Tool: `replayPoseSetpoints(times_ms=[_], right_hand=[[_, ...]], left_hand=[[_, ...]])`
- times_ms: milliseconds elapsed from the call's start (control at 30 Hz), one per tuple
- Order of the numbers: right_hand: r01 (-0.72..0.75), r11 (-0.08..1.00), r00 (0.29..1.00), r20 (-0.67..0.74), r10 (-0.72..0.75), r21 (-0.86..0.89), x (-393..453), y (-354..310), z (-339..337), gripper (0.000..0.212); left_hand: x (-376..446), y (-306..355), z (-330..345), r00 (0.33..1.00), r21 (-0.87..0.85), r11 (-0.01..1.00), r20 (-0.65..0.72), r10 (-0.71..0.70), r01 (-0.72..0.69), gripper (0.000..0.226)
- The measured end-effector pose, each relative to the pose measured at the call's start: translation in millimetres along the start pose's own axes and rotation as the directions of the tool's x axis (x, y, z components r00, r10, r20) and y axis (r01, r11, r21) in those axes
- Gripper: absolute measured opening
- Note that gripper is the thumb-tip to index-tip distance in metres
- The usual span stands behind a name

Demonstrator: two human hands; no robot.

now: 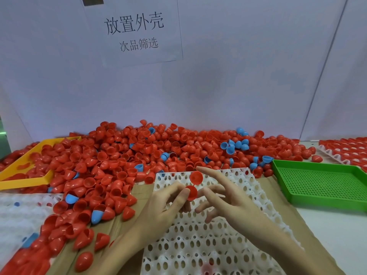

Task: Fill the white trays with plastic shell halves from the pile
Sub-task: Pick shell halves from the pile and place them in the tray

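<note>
Above the white tray [234, 197] in front of you, your left hand [158, 211] is pinching a red shell half [191, 192] and your right hand [224, 197] is hovering with spread, empty fingers, while nearly every pocket is waiting unfilled and the pile [139, 155] is lying large behind.

A white paper sheet [137, 30] is stuck on the pale wall [248, 66], in the upper middle of the frame. It has two lines of black Chinese words. The top line is big and says 放置外壳. The line under it is smaller and says 次品筛选. No other words or numbers can be read.
</note>
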State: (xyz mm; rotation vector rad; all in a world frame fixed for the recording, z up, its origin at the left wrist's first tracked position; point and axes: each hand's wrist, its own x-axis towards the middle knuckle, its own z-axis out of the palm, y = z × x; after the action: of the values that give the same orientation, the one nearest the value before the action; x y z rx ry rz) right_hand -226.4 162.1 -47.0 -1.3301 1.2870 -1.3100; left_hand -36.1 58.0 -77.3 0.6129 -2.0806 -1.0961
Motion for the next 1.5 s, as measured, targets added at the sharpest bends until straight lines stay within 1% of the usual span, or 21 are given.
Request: replayPoseSetpoints(times_ms=[133, 233, 300, 367, 400, 467, 533, 600, 633, 700, 800, 867, 900, 967, 1000, 1100, 1167, 1233, 1300, 1433, 1500], right_hand=[[0.076, 0.992, 0.997, -0.005, -0.077, -0.099, -1, 1, 0, 0.046], [0.116, 0.984, 0.992, -0.032, -0.121, -0.139, 0, 0, 0, 0.031], [0.106, 0.979, 0.992, -0.044, -0.115, -0.172, 0, 1, -1, 0.018], [0.078, 0.976, 0.995, -0.038, -0.088, -0.205, 0, 3, 1, 0.010], [0.061, 0.977, 0.997, -0.041, -0.071, -0.206, 0, 4, 2, 0.009], [0.026, 0.980, 0.997, -0.066, -0.040, -0.198, 0, 7, 6, 0.015], [-0.009, 0.984, 0.996, -0.094, -0.008, -0.178, 1, 10, 8, 0.022], [-0.044, 0.990, 0.992, -0.124, 0.027, -0.137, 1, 12, 8, 0.020], [-0.054, 0.991, 0.991, -0.131, 0.038, -0.120, 1, 13, 8, 0.019], [-0.062, 0.993, 0.992, -0.113, 0.051, -0.098, 1, 14, 7, 0.022], [-0.059, 0.993, 0.997, -0.051, 0.054, -0.105, 2, 12, 7, 0.030], [-0.048, 0.989, 0.998, -0.044, 0.042, -0.142, 3, 9, 4, 0.030], [-0.043, 0.986, 0.998, -0.052, 0.035, -0.158, 3, 8, 1, 0.027], [-0.052, 0.985, 0.996, -0.081, 0.039, -0.166, 3, 6, -5, 0.019], [-0.063, 0.985, 0.994, -0.093, 0.049, -0.162, 4, 6, -7, 0.017], [-0.095, 0.984, 0.991, -0.106, 0.080, -0.152, 4, 7, -9, 0.015], [-0.104, 0.982, 0.991, -0.104, 0.088, -0.157, 4, 9, -9, 0.014], [-0.107, 0.981, 0.991, -0.100, 0.091, -0.163, 5, 11, -9, 0.014], [-0.109, 0.981, 0.991, -0.096, 0.095, -0.162, 5, 12, -8, 0.014], [-0.114, 0.980, 0.991, -0.092, 0.100, -0.164, 6, 13, -9, 0.015], [-0.120, 0.981, 0.990, -0.092, 0.107, -0.155, 6, 13, -10, 0.015]], left_hand=[[1, 2, 0, 0.999, 0.008, 1.000, 0.050, -0.007, 0.007, 0.039], [0, 6, 0, 0.997, 0.004, 1.000, 0.075, 0.024, -0.024, 0.032], [1, 8, -2, 0.999, -0.078, 0.997, 0.047, -0.003, 0.007, 0.025], [4, 10, -3, 0.998, -0.200, 0.979, -0.025, -0.051, 0.045, 0.015], [5, 10, -3, 0.995, -0.246, 0.968, -0.068, -0.075, 0.056, 0.014], [7, 12, 1, 0.985, -0.290, 0.956, -0.141, -0.099, 0.055, 0.024], [5, 12, 4, 0.978, -0.218, 0.976, -0.197, -0.065, 0.021, 0.028], [1, 11, 6, 0.981, -0.128, 0.992, -0.192, -0.024, 0.000, 0.027], [0, 11, 6, 0.983, -0.124, 0.992, -0.181, -0.018, -0.005, 0.028], [0, 11, 7, 0.983, -0.143, 0.990, -0.183, -0.017, -0.010, 0.028], [5, 8, 2, 0.970, -0.178, 0.984, -0.242, -0.040, -0.003, 0.020], [11, -2, -11, 0.946, -0.119, 0.993, -0.317, -0.064, 0.027, 0.015], [15, -8, -20, 0.931, -0.061, 0.996, -0.356, -0.080, 0.062, 0.017], [23, -23, -40, 0.901, 0.058, 0.988, -0.420, -0.104, 0.141, 0.029], [26, -30, -49, 0.891, 0.107, 0.979, -0.441, -0.108, 0.171, 0.031], [32, -46, -62, 0.883, 0.253, 0.943, -0.463, -0.078, 0.217, 0.027], [35, -53, -62, 0.895, 0.299, 0.934, -0.445, -0.044, 0.195, 0.022], [39, -55, -60, 0.919, 0.315, 0.933, -0.393, -0.040, 0.176, 0.008], [40, -58, -57, 0.945, 0.376, 0.910, -0.323, -0.049, 0.176, 0.017], [41, -61, -55, 0.969, 0.481, 0.857, -0.234, -0.076, 0.183, 0.017], [40, -62, -54, 0.974, 0.521, 0.832, -0.207, -0.095, 0.192, 0.022]])
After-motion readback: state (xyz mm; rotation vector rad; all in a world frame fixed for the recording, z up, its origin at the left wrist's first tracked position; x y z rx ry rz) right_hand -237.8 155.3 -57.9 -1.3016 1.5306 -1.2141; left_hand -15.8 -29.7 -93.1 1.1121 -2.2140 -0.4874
